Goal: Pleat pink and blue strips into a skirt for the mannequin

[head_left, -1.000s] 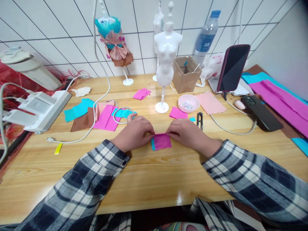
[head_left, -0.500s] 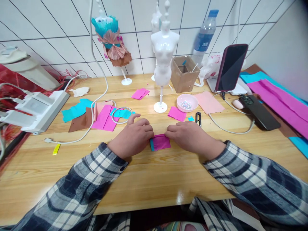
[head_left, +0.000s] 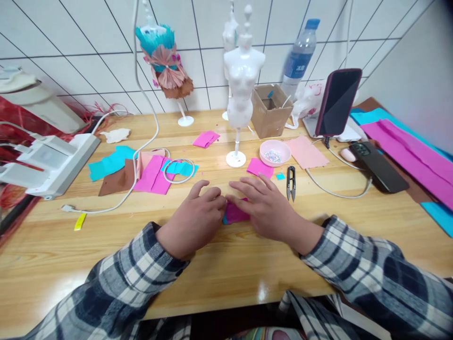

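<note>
- Touching magenta-and-blue piece (head_left: 236,216), nearer front than back edge of surface (head_left: 226,274)
- Curling fingers of left hand (head_left: 197,217) at left end, grip unclear
- Spreading fingers of right hand (head_left: 268,208) over right part

Paper (head_left: 236,217) on worktop (head_left: 255,267) between left hand (head_left: 198,217) and right hand (head_left: 265,208). Dress form (head_left: 242,71) behind; bowl (head_left: 285,150) right of it, beads (head_left: 272,156) inside. Box (head_left: 271,117) behind bowl. Snips (head_left: 290,182) right of right hand. Power strip (head_left: 72,164) far left.

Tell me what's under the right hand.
Part of a small pink sheet: it shows left of the right hand, with a blue edge at lower left. The hand hides its right side; anything beneath there cannot be seen.
</note>
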Tool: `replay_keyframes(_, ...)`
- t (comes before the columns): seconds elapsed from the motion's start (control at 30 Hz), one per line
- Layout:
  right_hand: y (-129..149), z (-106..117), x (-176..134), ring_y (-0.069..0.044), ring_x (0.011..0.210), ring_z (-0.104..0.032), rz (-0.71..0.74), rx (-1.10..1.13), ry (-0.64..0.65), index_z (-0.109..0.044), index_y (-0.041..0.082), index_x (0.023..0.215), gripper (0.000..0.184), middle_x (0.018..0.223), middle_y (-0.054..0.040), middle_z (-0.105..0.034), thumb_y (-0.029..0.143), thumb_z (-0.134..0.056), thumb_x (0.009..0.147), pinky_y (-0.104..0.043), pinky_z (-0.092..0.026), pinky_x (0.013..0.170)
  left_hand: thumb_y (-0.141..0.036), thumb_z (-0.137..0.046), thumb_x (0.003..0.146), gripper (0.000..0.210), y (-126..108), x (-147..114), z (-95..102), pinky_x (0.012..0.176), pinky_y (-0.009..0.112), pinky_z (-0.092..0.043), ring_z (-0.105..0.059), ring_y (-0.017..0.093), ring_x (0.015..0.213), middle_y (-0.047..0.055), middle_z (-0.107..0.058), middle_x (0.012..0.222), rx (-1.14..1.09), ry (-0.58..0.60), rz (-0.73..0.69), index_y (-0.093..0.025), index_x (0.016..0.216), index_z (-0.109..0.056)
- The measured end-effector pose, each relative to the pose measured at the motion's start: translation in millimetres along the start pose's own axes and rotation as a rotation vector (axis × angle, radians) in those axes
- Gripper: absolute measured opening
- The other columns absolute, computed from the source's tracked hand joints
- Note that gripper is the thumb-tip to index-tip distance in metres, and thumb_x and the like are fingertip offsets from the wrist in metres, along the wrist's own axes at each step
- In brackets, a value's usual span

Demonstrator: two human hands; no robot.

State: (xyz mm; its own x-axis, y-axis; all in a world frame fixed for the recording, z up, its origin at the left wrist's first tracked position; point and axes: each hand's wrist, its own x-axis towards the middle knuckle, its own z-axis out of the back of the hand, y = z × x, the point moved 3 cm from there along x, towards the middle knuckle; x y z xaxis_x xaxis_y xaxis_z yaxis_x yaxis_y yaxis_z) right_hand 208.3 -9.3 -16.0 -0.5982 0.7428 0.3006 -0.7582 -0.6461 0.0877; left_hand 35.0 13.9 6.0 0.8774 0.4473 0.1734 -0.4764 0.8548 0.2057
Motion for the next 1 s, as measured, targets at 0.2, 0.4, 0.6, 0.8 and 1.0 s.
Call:
replay_keyframes(0.2, 8.8, -11.2, 0.5, -0.030, 0.146, -0.024, -0.007, -0.023, 0.101, -0.055, 0.024, 0.136, 0.047, 0.161, -0.0024, -0.030, 0.015, -0.045, 0.091, -0.067, -0.015, 0.114, -0.013, -0.061, 0.084, 0.014, -0.6, -0.5, -2.2, 0.102, 0.048, -0.036, -0.057, 0.023, 0.092, 0.002, -0.066, 0.077, -0.003, -0.013, -0.004, -0.019, 0.072, -0.067)
replay_keyframes(0.4, 3.9, -5.1, -5.8, -0.031, 0.148, -0.020, -0.090, -0.018, 0.107, -0.055, 0.028, 0.135, 0.051, 0.163, -0.0013, -0.023, 0.011, -0.049, 0.087, -0.067, -0.016, 0.115, -0.012, -0.059, 0.084, 0.012, -1.7, 1.1, -0.1, 0.104, 0.048, -0.036, -0.057, 0.023, 0.090, 0.003, -0.066, 0.077, 0.010, 0.009, 0.004, -0.018, 0.082, -0.070)
replay_keyframes(0.6, -2.0, -5.6, -11.2, -0.033, 0.148, -0.021, -0.087, -0.047, 0.105, -0.062, 0.030, 0.126, 0.044, 0.162, 0.0007, -0.026, 0.011, -0.049, 0.088, -0.073, -0.009, 0.113, -0.009, -0.058, 0.084, 0.016, -3.3, 2.2, 1.3, 0.108, 0.051, -0.031, -0.056, 0.023, 0.090, 0.002, -0.065, 0.075, 0.007, 0.025, 0.037, -0.019, 0.079, -0.068)
replay_keyframes(0.8, -12.7, -1.5, -21.2, -0.035, 0.147, -0.023, -0.136, -0.051, 0.110, -0.062, 0.030, 0.126, 0.048, 0.162, -0.0009, -0.027, 0.008, -0.049, 0.086, -0.076, -0.012, 0.109, -0.008, -0.057, 0.083, 0.017, -4.5, 1.6, 0.6, 0.107, 0.050, -0.031, -0.056, 0.023, 0.090, 0.003, -0.066, 0.077, 0.002, 0.039, 0.047, -0.020, 0.078, -0.067)
replay_keyframes(1.0, -19.4, 2.0, -23.9, -0.030, 0.145, -0.029, -0.181, 0.089, 0.076, -0.059, 0.032, 0.131, 0.058, 0.160, 0.0003, -0.032, 0.004, -0.046, 0.082, -0.065, -0.021, 0.113, -0.009, -0.056, 0.081, 0.016, 1.8, 0.6, 0.1, 0.107, 0.052, -0.027, -0.057, 0.024, 0.092, 0.002, -0.067, 0.077, -0.072, 0.047, 0.060, -0.020, 0.080, -0.067)
